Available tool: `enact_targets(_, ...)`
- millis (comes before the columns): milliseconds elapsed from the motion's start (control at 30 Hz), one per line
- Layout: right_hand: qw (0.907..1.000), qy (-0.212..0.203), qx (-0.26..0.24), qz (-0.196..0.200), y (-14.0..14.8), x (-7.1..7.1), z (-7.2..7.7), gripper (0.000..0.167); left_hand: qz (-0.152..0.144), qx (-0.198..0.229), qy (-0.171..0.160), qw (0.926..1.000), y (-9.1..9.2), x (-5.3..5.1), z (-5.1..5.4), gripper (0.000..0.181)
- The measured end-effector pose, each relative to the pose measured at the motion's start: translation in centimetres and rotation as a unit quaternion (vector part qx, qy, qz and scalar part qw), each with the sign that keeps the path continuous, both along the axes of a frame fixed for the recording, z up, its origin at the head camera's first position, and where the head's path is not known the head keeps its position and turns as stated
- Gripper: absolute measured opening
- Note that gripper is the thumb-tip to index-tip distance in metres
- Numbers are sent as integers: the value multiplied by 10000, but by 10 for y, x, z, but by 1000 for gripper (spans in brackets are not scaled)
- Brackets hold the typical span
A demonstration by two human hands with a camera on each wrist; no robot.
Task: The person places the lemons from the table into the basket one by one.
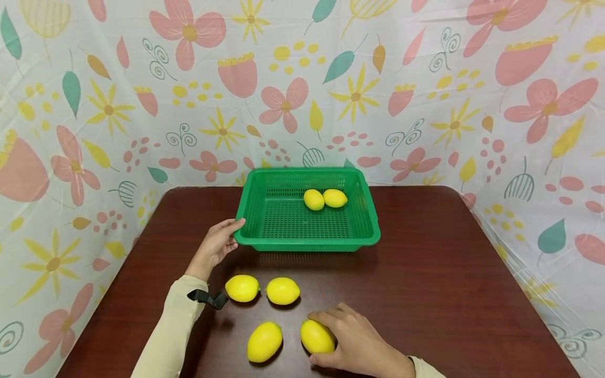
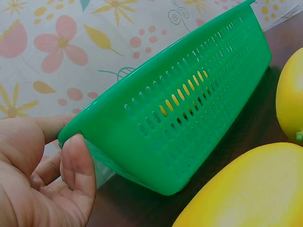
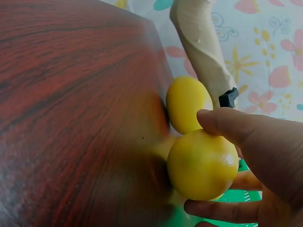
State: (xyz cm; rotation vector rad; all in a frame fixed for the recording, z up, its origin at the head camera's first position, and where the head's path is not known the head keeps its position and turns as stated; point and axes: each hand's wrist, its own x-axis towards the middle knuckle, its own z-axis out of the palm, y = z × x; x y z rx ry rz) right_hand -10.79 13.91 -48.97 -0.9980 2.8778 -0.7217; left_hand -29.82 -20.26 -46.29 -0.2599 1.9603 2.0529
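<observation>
A yellow oval lemon (image 1: 315,337) sits lower centre, grasped by the right hand (image 1: 353,338). The left hand (image 1: 216,245) pinches the near-left rim of a green perforated plastic basket (image 1: 307,242), mid-frame; the dark-red tabletop (image 1: 449,273) stretches rightward to its slanting edge.

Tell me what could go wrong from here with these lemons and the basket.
The lemon held by the right hand looks smooth and rounded, so it might slip.
Another lemon lies loose just to its left; a knock could set it rolling.
The left hand holds the green basket by its left rim, so a tug might swing it.
</observation>
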Motion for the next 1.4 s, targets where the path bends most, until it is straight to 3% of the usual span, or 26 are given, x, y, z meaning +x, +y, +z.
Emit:
enact_targets(233, 9990, -427, -135, -18, 2, -1, 3, 61, 27, 29, -60, 10000, 0, 0, 0, 56)
enact_targets(433, 9976, -519, -453, 101, 4, -3, 10, 54, -12, -9, -43, 10000, 0, 1, 1, 61)
enact_targets(667, 9961, -641, -493, 351, 9, -13, 21, 54, -40, 69, -47, 10000, 2, 2, 2, 60)
enact_targets(833, 9942, -818, -457, 534, 14, -28, 42, 57, -27, 116, 1, 9999, 1, 2, 2, 56)
enact_targets(1067, 9934, -831, -213, 763, 19, -51, 79, 58, -58, 40, 4, 10000, -1, 0, 2, 66)
enact_targets(1400, 9851, -869, -64, 1481, 22, -97, 117, 61, -65, -39, 53, 10000, -2, 2, 1, 65)
